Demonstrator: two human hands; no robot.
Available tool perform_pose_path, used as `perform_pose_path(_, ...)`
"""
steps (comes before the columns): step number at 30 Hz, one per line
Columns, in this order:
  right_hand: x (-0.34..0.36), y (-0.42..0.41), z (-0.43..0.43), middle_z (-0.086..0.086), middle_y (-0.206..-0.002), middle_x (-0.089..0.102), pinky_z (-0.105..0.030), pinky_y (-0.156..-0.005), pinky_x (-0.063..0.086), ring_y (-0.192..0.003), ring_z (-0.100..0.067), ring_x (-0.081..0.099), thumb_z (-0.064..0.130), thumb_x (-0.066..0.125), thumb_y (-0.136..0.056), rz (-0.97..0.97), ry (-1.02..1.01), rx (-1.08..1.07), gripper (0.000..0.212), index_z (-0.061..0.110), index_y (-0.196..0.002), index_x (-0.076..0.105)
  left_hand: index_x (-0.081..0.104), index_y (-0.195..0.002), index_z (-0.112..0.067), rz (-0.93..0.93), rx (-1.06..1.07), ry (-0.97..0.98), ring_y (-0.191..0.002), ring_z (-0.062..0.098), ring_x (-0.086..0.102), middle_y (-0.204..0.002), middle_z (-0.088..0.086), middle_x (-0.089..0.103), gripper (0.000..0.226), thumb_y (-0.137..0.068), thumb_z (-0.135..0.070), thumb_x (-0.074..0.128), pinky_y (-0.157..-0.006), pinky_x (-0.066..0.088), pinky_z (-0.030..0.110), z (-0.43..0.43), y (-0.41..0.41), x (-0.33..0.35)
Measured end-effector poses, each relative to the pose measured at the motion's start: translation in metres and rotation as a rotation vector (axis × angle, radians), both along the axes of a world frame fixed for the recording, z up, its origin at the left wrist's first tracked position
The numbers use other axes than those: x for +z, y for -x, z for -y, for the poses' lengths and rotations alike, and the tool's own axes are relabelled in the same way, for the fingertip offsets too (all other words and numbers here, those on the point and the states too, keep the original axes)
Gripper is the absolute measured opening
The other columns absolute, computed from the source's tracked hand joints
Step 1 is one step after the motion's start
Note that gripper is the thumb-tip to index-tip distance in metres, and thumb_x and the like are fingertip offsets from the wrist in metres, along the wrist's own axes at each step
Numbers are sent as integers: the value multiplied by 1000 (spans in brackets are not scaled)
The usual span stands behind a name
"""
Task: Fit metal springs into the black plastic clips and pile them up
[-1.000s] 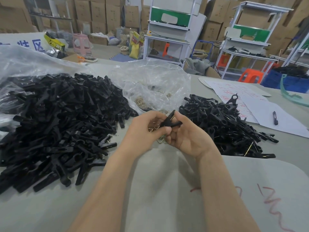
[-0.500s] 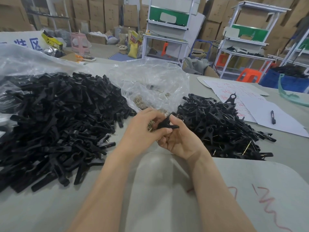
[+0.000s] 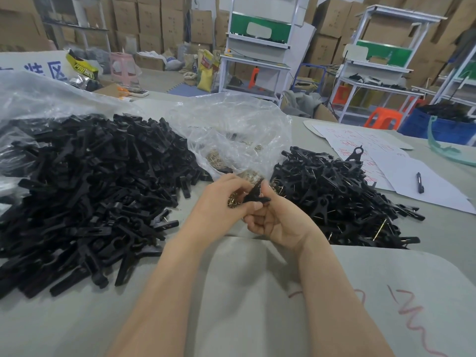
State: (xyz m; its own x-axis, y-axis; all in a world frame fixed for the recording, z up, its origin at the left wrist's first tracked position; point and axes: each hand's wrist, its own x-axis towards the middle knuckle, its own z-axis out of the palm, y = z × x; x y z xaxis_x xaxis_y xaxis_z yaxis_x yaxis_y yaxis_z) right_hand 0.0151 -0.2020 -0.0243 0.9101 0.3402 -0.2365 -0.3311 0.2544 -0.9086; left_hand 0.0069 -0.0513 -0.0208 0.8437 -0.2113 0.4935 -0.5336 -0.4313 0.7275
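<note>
At the far left, a large heap of loose black clip parts (image 3: 85, 191) is spread over the grey table (image 3: 231, 292), with a crumpled clear plastic sheet (image 3: 38, 99) lying behind and beneath it. Just right of that heap, a clear plastic bag (image 3: 231, 135) is slumped open, and a mass of brass-coloured springs (image 3: 219, 161) can be made out through its wall.

In front of the bag, the 2 hands are brought together above the table. 1 black clip (image 3: 253, 195) is pinched by the left hand (image 3: 221, 202), whose fingers are curled round its near end. A few loose springs (image 3: 233, 202) are seen beside those fingers; whether they are held or lie on the table cannot be told. The same clip is gripped by the right hand (image 3: 280, 220), with the thumb pressed on its top and the other fingers curled under.

Just right of the hands, a second pile of fitted clips (image 3: 342, 202) is heaped, with metal spring ends visible among them. Further right, white paper sheets (image 3: 422, 186) marked in red are laid out, and a pen (image 3: 420, 182) rests on them.
</note>
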Motion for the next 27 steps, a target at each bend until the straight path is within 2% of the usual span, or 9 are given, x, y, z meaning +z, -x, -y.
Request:
perform_pose_path(3,12,3,3,-3,-72,67,-23,-56,50,-60,-14,60,76,66,-61,93,313,-81,64,17,-87,73,66,-91,-14,-21,60,-88,-87,15,55,-88,0,58,16,-81,-23,74,-79,42,27,-2,-4,-5)
perform_pose_path(5,19,5,-2,-3,-69,65,-21,-52,46,-58,-13,55,52,69,-78,260,553,-129,39,15,-89,73,62,-90,-19,-34,76,-153,-91,18,56,-90,-5,57,16,-81,-22,74,-78,41,26,1,-6,-8)
perform_pose_path(8,27,0,-8,-2,-74,67,-26,-61,50,-63,-15,58,22,67,-87,456,858,-279,10,13,-90,69,60,-116,-21,-103,118,-118,-99,14,57,-105,-6,57,40,-80,-25,75,-88,45,29,5,-6,-13)
perform_pose_path(12,56,-16,18,-5,-104,66,-9,-75,45,-88,-15,62,14,58,-93,651,958,-883,18,11,-110,64,52,-127,-20,-162,352,310,-92,-4,56,-110,-10,57,42,-88,-25,66,-84,45,14,-5,-9,-8)
perform_pose_path(14,67,-26,38,-15,-134,51,-22,-100,36,-121,-24,48,17,50,-97,626,1139,-953,37,9,-133,51,56,-115,-18,-167,472,610,-90,-3,59,-107,-4,62,23,-92,-20,59,-81,46,9,-12,-11,-6)
perform_pose_path(17,62,-30,36,-16,-157,14,-49,-115,15,-144,-37,11,36,46,-97,407,1574,-808,57,18,-148,27,55,-105,-17,-260,547,1056,-83,4,63,-103,0,64,11,-97,-16,48,-77,52,21,-22,-15,-4)
perform_pose_path(19,51,-23,8,-12,-151,33,-44,-112,24,-138,-29,29,32,49,-96,622,1476,-760,50,17,-142,39,54,-103,-19,-312,610,1205,-75,0,61,-97,-6,63,11,-99,-17,43,-67,49,16,-27,-17,-5)
perform_pose_path(22,34,-9,-56,-2,-113,68,-34,-97,46,-101,-13,59,20,54,-93,821,1068,-433,26,16,-117,65,53,-101,-21,-275,696,1248,-73,-1,60,-93,-11,62,13,-99,-19,41,-62,46,13,-32,-18,-5)
perform_pose_path(27,11,-21,-117,-14,-130,50,-38,-94,45,-113,-33,56,33,62,-89,579,1487,27,41,13,-124,56,51,-106,-18,-238,750,1244,-77,0,58,-97,-10,60,16,-99,-17,38,-67,47,16,-37,-17,-5)
